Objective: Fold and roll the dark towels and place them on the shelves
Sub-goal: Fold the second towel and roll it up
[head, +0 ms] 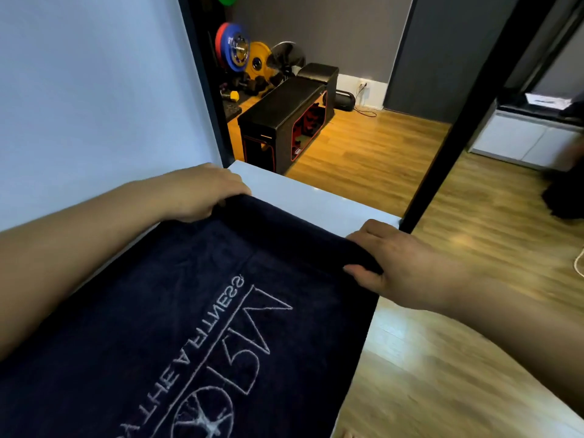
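A dark navy towel [177,311] with pale stitched lettering lies spread on a white shelf surface [309,200]. Its far edge is turned over into a thick roll running between my hands. My left hand [202,191] grips the roll's far left end, fingers curled over it. My right hand [401,263] grips the right end, thumb under the fold and fingers over the top. The towel's near part runs out of the frame at the bottom.
A black upright post [455,128] stands at the shelf's far right corner. A pale wall [94,90] is on the left. Beyond lie a wooden floor [442,358], a black bench [284,118], coloured weight plates [237,49] and a white cabinet [524,137].
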Available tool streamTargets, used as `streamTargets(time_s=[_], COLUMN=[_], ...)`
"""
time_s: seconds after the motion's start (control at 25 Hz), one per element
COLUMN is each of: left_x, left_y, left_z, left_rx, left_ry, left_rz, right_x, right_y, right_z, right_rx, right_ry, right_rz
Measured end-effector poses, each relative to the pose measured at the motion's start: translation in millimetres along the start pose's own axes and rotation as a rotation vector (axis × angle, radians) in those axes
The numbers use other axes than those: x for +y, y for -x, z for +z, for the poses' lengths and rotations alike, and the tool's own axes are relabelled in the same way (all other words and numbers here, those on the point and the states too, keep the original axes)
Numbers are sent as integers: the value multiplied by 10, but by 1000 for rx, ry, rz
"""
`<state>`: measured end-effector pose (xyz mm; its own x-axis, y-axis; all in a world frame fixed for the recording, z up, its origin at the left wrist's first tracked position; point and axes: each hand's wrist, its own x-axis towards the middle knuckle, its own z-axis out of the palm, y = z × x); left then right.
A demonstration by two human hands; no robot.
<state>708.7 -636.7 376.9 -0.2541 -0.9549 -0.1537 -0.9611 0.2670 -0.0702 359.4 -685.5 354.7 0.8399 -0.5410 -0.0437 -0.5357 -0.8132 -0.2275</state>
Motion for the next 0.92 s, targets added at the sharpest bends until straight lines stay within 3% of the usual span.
streamTargets(time_s=[0.16, 0.36, 0.56, 0.64, 0.8, 0.92], left_x=[-22, -39, 38, 58, 186, 215], left_y=[-273, -132, 213, 395, 620, 425], left_z=[21, 204, 408, 485, 384, 49], left_rx=[132, 375, 570, 579, 483, 313], left_ry=[-88, -145, -210, -190, -137, -114], left_rz=[-60, -45, 20, 33, -41, -154], right_x=[143, 32, -103, -167, -284, -254], right_y=[-131, -29, 173, 287, 190, -35], right_z=[-52, 182, 291, 300, 78, -139], right_rx=[120, 379, 299, 264, 392, 236], right_ry=[19, 156, 167, 50, -176, -255], right_rz=[67, 5, -83, -111, -38, 77])
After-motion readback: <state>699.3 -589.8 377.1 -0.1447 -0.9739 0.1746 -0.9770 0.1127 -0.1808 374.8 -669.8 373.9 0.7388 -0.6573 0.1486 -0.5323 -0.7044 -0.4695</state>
